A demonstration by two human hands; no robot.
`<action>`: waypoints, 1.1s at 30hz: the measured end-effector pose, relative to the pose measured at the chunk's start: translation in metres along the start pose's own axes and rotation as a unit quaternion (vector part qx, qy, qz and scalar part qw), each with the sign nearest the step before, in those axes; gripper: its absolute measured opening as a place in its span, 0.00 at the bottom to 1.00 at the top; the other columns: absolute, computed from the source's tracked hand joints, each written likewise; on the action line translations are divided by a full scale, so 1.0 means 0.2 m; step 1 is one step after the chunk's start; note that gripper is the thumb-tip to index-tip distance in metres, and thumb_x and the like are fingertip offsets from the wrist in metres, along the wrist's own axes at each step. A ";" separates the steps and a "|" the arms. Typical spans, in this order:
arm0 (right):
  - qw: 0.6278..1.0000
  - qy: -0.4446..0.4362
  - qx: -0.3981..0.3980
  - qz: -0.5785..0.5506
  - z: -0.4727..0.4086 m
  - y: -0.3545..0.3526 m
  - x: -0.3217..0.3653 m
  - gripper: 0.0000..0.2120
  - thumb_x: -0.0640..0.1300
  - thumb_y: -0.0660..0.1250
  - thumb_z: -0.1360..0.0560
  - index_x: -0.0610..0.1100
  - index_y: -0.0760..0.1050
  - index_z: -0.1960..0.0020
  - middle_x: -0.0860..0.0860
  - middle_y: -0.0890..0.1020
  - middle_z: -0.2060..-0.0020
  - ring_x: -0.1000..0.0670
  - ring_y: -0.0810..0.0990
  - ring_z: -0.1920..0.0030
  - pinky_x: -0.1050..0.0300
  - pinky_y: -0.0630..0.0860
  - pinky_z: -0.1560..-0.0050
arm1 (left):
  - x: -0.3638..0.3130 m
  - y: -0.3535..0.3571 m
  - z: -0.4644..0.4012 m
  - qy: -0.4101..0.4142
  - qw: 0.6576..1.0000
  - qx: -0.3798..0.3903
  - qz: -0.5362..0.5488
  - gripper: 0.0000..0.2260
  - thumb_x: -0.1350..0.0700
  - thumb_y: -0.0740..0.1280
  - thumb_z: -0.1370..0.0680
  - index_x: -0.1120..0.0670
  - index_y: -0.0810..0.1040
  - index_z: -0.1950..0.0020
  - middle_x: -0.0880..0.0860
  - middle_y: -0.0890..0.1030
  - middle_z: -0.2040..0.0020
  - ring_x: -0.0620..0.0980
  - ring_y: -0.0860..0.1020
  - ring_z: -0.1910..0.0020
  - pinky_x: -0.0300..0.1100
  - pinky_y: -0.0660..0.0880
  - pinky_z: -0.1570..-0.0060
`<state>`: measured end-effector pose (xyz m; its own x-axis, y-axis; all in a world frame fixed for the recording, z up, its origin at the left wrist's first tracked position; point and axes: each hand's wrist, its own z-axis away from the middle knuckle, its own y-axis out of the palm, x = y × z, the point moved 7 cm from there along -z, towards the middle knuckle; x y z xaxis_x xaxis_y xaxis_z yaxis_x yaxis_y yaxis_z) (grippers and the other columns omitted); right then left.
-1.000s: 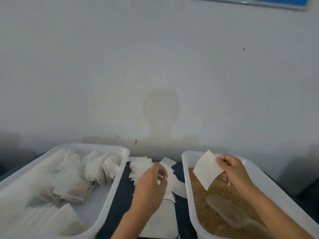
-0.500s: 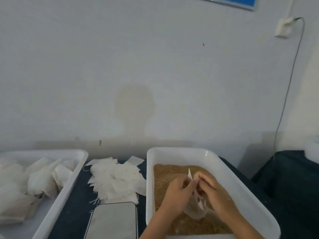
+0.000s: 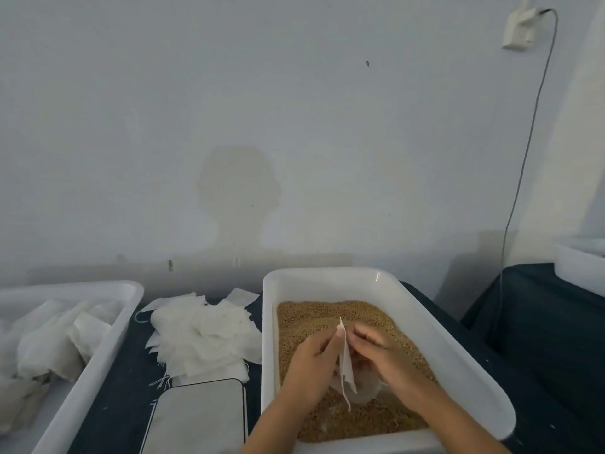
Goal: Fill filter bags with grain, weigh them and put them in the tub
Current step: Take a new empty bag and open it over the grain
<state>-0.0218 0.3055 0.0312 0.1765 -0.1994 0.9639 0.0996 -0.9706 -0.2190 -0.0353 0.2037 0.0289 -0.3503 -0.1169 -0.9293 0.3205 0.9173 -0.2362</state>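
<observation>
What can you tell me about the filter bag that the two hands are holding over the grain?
The filter bag is small, white and thin, like paper or fine fabric, and it is seen nearly edge-on. It stands roughly upright above the brown grain inside the white tub. The left hand pinches its top corner, and the right hand holds its other side. A thin string hangs from its lower end. Whether it holds grain cannot be told.

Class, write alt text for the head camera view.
Both hands, left hand and right hand, hold a white filter bag over a tub of grain. Empty bags lie piled beside it.
</observation>
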 end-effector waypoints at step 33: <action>0.889 0.209 -0.070 0.402 0.02 -0.16 -0.22 0.17 0.56 0.61 0.23 0.43 0.67 0.44 0.52 0.76 0.56 0.52 0.73 0.58 0.53 0.74 0.49 | -0.18 -0.14 0.10 0.108 0.878 -0.277 -0.375 0.04 0.63 0.70 0.33 0.59 0.76 0.66 0.55 0.75 0.51 0.54 0.72 0.56 0.45 0.75 0.56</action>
<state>-0.0283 0.3455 -0.0050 -0.2466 -0.8402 0.4829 -0.0232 -0.4931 -0.8697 -0.0141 0.1744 0.0631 -0.4576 -0.7472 -0.4819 -0.5278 0.6645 -0.5291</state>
